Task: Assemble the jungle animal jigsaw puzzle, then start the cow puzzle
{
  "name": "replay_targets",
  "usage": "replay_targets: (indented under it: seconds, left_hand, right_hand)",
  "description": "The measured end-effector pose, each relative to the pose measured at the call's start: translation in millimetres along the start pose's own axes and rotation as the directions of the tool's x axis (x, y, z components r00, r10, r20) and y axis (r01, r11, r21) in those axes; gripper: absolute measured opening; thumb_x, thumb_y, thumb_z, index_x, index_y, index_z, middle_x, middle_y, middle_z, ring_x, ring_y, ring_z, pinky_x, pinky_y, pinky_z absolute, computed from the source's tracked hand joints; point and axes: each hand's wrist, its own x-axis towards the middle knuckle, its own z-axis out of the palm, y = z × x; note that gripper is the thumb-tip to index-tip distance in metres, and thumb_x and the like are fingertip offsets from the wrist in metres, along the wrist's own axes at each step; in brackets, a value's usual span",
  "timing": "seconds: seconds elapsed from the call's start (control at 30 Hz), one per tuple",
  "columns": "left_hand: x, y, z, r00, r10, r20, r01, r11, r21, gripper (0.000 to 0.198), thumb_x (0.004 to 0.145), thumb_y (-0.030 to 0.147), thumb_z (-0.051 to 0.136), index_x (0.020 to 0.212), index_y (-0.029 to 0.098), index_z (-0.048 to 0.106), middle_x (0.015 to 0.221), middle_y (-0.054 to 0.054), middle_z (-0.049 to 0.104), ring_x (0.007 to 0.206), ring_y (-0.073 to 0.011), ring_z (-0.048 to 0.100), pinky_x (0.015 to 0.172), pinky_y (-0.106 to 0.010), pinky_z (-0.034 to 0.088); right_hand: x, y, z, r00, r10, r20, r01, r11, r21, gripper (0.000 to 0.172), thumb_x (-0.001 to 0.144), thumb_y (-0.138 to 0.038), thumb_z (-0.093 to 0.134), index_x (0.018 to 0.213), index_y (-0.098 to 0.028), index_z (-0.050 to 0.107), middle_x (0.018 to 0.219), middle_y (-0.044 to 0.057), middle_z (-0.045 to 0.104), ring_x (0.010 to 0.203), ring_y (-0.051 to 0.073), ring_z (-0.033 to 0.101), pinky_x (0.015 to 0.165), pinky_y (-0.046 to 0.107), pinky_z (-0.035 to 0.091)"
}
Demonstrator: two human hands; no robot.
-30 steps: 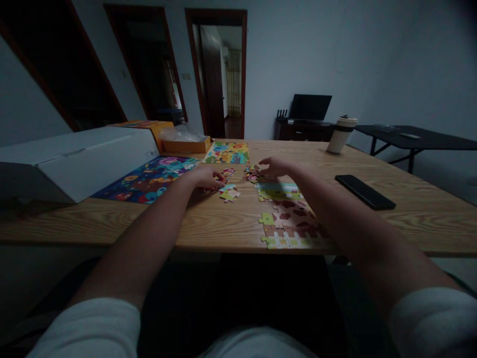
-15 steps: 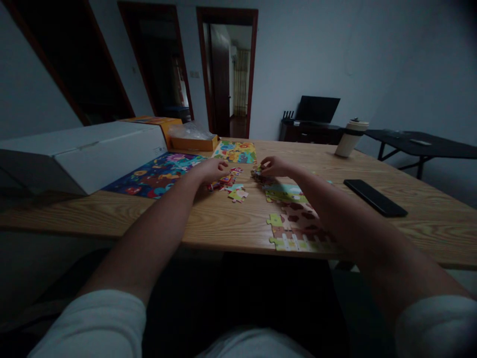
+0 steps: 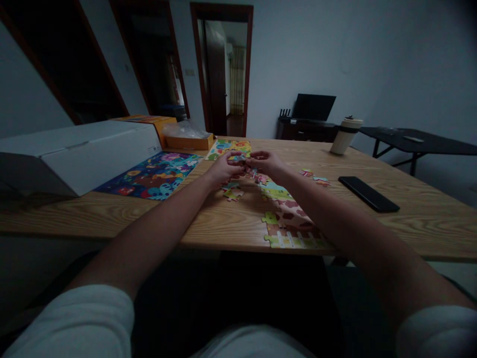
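My left hand (image 3: 224, 170) and my right hand (image 3: 265, 163) meet above the middle of the table. Their fingers are closed on jigsaw pieces (image 3: 240, 159), small and partly covered by the fingertips. Below the left hand lie loose green and pink jigsaw pieces (image 3: 233, 193). Under and beside my right forearm is a partly joined jigsaw puzzle (image 3: 290, 219) with brown patches and a white fence; the forearm hides its right part. More loose pieces (image 3: 306, 172) rest to the right of that forearm.
A finished dark blue puzzle (image 3: 156, 176) lies left, beside a long white box (image 3: 97, 154). Behind are a yellow puzzle (image 3: 238, 146) and an orange box tray (image 3: 190, 142) with clear plastic. A black phone-like slab (image 3: 368, 194) and a lidded cup (image 3: 346, 136) stand right.
My hands have come together from apart, the left moving right and up. Both now hold jigsaw pieces between them. The view has shifted slightly.
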Motion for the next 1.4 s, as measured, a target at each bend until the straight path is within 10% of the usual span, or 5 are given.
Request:
replay_targets:
  seconds: [0.2,0.73,1.07,1.4]
  left_hand:
    - [3,-2,-3.2,0.994,0.085,-0.068,-0.075,0.988,0.134,0.060,0.076,0.003,0.070,0.131,0.016,0.049,0.088,-0.005,0.068,0.059,-0.0098,0.062,0.053,-0.020,0.044]
    - [-3,6,-14.3,0.998,0.061,0.010,-0.061,0.966,0.253,0.072,0.079,0.004,0.066,0.144,0.024,0.043,0.099,-0.006,0.067,0.055,-0.0081,0.058,0.048,-0.020,0.042]
    - [2,11,-34.0,0.993,0.011,0.115,-0.036,0.975,0.220,0.048,0.074,0.003,0.071,0.120,0.012,0.059,0.088,-0.007,0.072,0.077,-0.0156,0.069,0.070,-0.027,0.053]
    - [1,8,-33.4,0.970,0.042,0.239,-0.117,0.944,0.307,0.048,0.076,0.020,0.077,0.120,0.014,0.060,0.097,-0.011,0.075,0.082,-0.0196,0.072,0.068,-0.029,0.054]
  right_hand:
    - [1,9,-16,0.988,-0.046,-0.144,0.054,0.997,0.049,0.036,0.071,-0.036,0.081,0.097,-0.020,0.063,0.099,0.005,0.068,0.092,0.018,0.063,0.074,0.030,0.050]
    - [30,59,-62,0.946,-0.087,-0.313,-0.089,0.856,-0.509,0.041,0.077,-0.039,0.074,0.109,-0.013,0.069,0.083,0.004,0.067,0.061,0.011,0.052,0.056,0.023,0.039]
    - [14,40,-63,0.969,0.104,-0.224,-0.228,0.728,-0.647,0.033,0.085,-0.038,0.065,0.104,-0.012,0.074,0.076,0.006,0.071,0.058,0.013,0.058,0.054,0.024,0.040]
    - [-13,-3,-40,0.978,0.026,0.209,0.089,0.849,-0.521,0.030,0.088,-0.035,0.066,0.110,-0.017,0.074,0.097,0.009,0.074,0.071,0.014,0.060,0.059,0.025,0.044]
